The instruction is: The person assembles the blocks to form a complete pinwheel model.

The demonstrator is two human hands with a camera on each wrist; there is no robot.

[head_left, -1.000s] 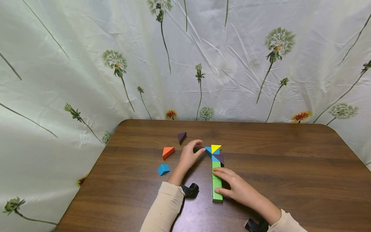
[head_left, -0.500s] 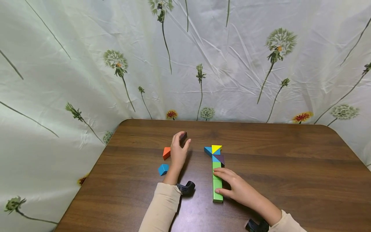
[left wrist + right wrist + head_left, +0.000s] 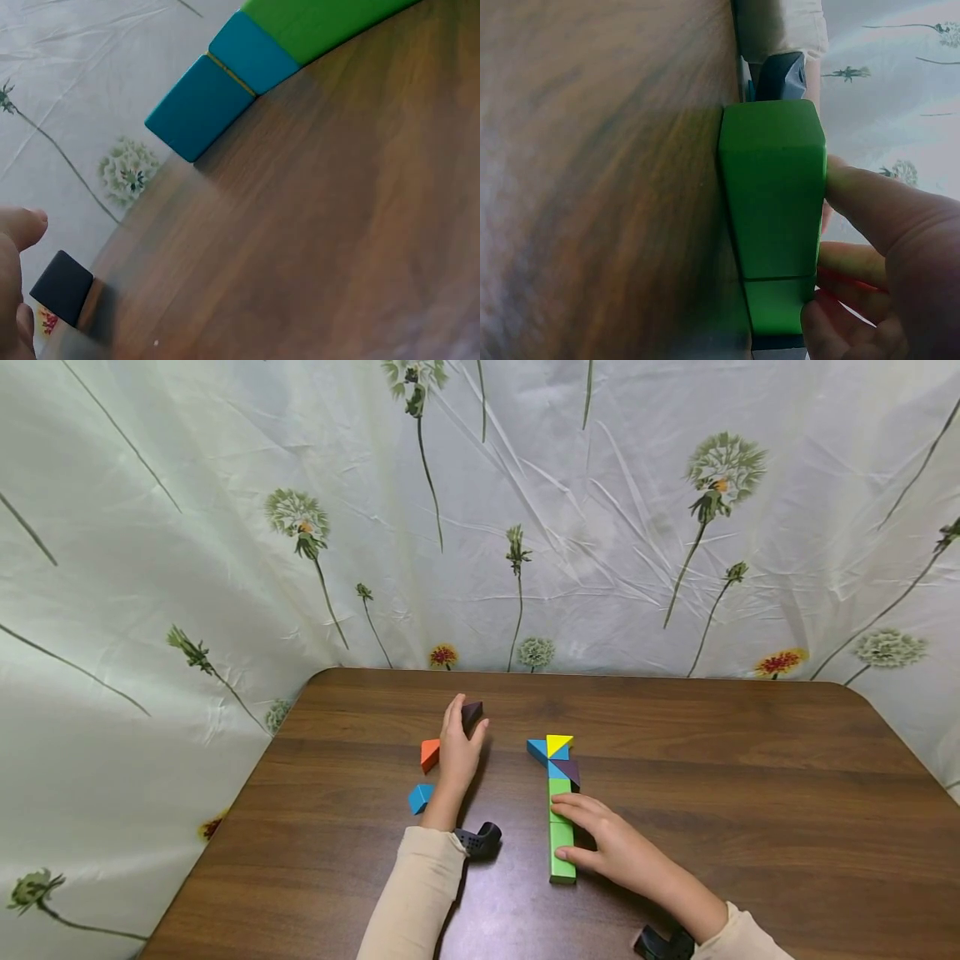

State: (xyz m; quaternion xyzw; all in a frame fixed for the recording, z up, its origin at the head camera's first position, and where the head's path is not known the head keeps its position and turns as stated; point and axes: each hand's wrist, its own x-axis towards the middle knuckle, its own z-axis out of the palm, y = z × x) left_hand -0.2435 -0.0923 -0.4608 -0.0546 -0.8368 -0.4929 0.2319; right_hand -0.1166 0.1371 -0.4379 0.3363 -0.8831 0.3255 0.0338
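Note:
My left hand (image 3: pixel 459 758) is beside a dark purple triangular block (image 3: pixel 472 713) near the table's far side, with thumb and fingers apart. In the left wrist view a gap shows between the fingers and this dark block (image 3: pixel 63 287). My right hand (image 3: pixel 615 843) rests its thumb and fingertips on two green blocks laid end to end, the near one (image 3: pixel 562 870) and the far one (image 3: pixel 559 788). Beyond them, touching in a cluster, lie a yellow triangular block (image 3: pixel 558 742), a second purple triangular block (image 3: pixel 568 769) and several blue ones, including a blue block at the left (image 3: pixel 536 749).
An orange triangular block (image 3: pixel 428 753) and a blue block (image 3: pixel 418 798) lie left of my left hand, each partly near the wrist. The brown wooden table (image 3: pixel 750 777) ends at a floral curtain (image 3: pixel 600 568). Black wrist straps sit at both sleeves.
My left hand has moved from the blue corner of the cluster leftward to the loose purple triangular block. The right hand and the blocks have stayed in place.

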